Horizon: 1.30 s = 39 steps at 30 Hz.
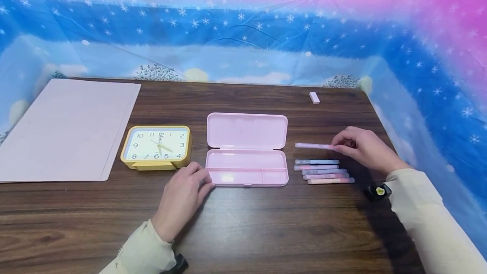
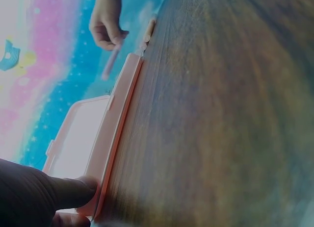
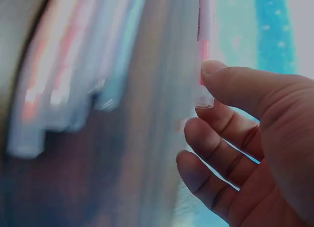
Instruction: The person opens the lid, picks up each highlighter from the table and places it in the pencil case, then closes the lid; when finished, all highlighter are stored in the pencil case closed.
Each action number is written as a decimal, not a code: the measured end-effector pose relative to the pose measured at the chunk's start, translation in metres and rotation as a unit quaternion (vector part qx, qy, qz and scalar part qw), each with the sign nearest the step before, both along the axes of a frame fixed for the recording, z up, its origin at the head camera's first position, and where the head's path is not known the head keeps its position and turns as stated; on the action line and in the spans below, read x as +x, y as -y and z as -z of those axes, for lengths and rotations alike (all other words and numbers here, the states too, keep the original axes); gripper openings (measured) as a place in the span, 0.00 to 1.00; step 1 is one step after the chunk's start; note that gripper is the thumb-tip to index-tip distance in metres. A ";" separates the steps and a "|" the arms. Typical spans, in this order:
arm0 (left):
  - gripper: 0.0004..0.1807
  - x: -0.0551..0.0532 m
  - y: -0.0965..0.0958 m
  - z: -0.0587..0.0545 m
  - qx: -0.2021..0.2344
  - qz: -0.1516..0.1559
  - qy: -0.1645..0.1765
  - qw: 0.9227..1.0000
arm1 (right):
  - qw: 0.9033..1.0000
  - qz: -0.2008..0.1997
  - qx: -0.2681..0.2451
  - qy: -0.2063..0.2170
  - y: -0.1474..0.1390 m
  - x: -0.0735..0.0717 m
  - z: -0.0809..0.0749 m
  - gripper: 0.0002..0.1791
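Note:
An open pink pencil case (image 1: 247, 184) lies on the table with its lid (image 1: 247, 131) tipped back; its tray has compartments and holds nothing. My left hand (image 1: 185, 198) grips the front left corner of the case, the thumb (image 2: 73, 191) against its front wall. To the right of the case, my right hand (image 1: 367, 149) pinches a pale lilac marker (image 1: 313, 146) by its clear-capped, pink end (image 3: 204, 65) between thumb and fingers. The marker points left toward the case. Several pastel markers (image 1: 323, 173) lie side by side just in front of that hand.
A yellow alarm clock (image 1: 156, 165) stands left of the case, close to my left hand. Farther left lies a large pale pink board (image 1: 72, 130). A small white-and-pink eraser (image 1: 314, 97) sits near the back right edge. A snowflake-patterned cloth (image 1: 243, 24) hangs behind the table.

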<state>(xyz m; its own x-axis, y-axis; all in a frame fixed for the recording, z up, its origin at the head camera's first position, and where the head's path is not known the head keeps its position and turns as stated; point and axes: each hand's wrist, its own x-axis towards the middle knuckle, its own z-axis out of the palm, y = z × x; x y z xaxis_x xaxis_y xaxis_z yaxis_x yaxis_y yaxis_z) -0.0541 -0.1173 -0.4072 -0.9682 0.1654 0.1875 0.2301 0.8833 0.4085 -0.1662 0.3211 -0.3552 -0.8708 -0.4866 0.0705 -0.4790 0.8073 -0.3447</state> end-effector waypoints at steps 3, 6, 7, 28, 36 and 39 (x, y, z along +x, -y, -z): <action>0.06 0.000 0.001 0.000 0.001 0.002 -0.009 1.000 | 1.000 -0.008 -0.007 -0.026 0.012 0.001 -0.012 0.06; 0.06 0.000 0.001 0.001 0.000 0.004 -0.009 1.000 | 0.998 -0.030 -0.015 -0.044 0.027 0.003 -0.024 0.07; 0.06 0.000 0.001 0.000 -0.001 0.004 -0.008 1.000 | 0.998 -0.037 -0.017 -0.046 0.032 0.003 -0.028 0.07; 0.05 0.000 0.000 -0.002 -0.010 0.001 0.006 1.000 | 0.992 -0.127 0.022 -0.002 0.147 0.008 -0.013 0.02; 0.06 0.000 0.000 -0.001 -0.008 0.000 0.003 1.000 | 0.992 -0.116 0.035 0.034 0.164 0.014 0.006 0.03; 0.06 0.000 0.000 -0.001 -0.007 -0.001 0.005 1.000 | 0.992 -0.114 0.034 0.043 0.166 0.015 0.013 0.03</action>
<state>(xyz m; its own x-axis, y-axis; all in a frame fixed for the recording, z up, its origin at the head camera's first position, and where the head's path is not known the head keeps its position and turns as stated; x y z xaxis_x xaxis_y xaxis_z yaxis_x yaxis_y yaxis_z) -0.0537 -0.1178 -0.4062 -0.9705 0.1661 0.1749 0.2241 0.8891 0.3992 -0.1513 0.1546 -0.3677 -0.7389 -0.6727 -0.0386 -0.6230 0.7039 -0.3411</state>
